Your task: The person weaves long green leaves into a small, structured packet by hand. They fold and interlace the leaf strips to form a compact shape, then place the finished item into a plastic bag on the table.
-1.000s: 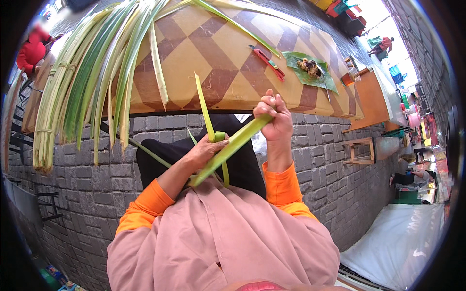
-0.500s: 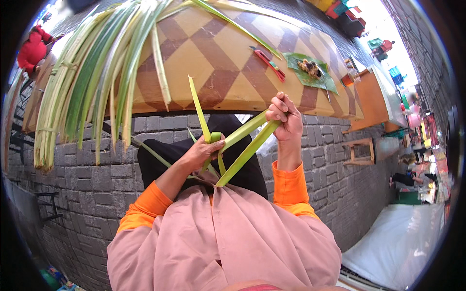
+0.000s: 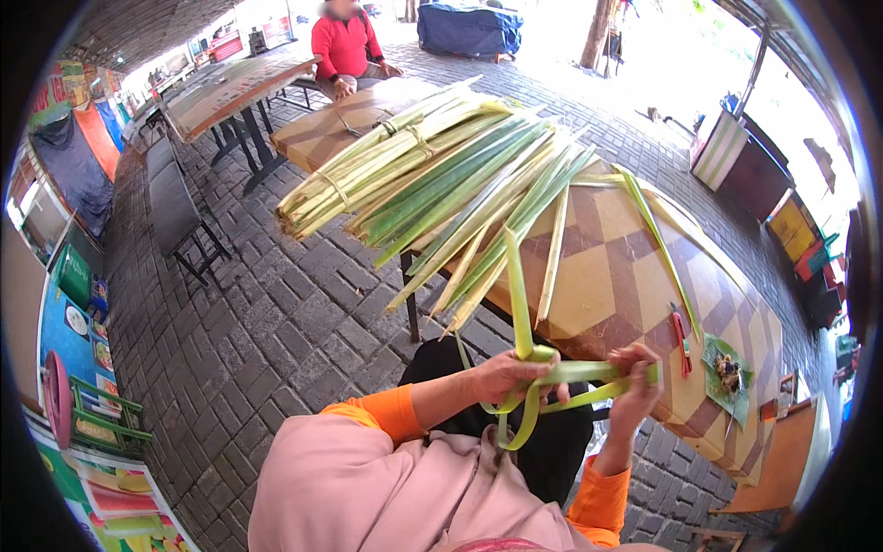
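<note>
Over my lap, my left hand pinches the crossing of yellow-green palm leaf strips; one end sticks up past the thumb and loops hang below. My right hand is closed on the folded far part of the strip, stretched between both hands. Just beyond, on the patterned wooden table, lies a big pile of long green and pale leaf strips, some tied in bundles, their ends overhanging the near edge. A red-handled knife or cutter rests farther right.
Near the table's right end, a green leaf carries a bit of dark food. A person in a red top sits beyond the pile. At the left stand a dark bench and another table on grey paving.
The view has swung left, bringing the seated person and benches in. My right hand has come nearer my left, and the strip between them now runs more level.
</note>
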The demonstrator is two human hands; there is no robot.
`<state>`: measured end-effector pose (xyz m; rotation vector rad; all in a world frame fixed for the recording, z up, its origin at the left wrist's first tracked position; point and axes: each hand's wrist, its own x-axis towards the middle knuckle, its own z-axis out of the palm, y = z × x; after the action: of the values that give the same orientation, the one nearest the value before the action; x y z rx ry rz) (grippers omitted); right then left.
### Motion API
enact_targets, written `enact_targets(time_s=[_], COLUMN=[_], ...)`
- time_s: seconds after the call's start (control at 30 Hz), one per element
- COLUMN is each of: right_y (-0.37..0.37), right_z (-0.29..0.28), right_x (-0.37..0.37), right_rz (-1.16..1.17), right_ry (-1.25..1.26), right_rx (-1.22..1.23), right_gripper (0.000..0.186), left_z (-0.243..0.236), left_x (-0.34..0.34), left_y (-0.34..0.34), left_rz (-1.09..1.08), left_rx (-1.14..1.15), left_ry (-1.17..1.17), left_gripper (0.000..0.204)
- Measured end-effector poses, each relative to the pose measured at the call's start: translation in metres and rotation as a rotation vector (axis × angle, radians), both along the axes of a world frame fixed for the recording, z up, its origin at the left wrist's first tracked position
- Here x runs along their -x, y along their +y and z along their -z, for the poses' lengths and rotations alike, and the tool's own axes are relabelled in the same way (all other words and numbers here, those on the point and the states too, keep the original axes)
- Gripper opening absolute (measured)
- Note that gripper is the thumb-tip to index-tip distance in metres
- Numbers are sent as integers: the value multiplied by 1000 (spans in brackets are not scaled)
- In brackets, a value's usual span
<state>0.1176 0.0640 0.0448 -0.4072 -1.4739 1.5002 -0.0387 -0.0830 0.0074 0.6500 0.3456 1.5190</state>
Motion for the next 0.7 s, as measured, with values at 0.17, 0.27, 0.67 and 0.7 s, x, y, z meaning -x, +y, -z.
enact_targets(time_s=[0.17, 0.27, 0.67, 0.7], right_y=[-34, -37, 13, 20], right_z=[-14, -17, -34, -32], right_x=[11, 3, -14, -20], right_rz=[-452, -672, -18, -204], right_ry=[-558, -255, 378, 460], right_rx=[-619, 129, 461, 533], right_gripper=[15, 14, 39, 40], left_z=[-17, -17, 6, 3], left_x=[30, 26, 16, 21], left_y=[15, 14, -14, -15], left_rz=[-273, -519, -214, -206], left_rx=[-126, -27, 142, 131], left_ry=[52, 905, 537, 589], left_gripper=[21, 35, 11, 11])
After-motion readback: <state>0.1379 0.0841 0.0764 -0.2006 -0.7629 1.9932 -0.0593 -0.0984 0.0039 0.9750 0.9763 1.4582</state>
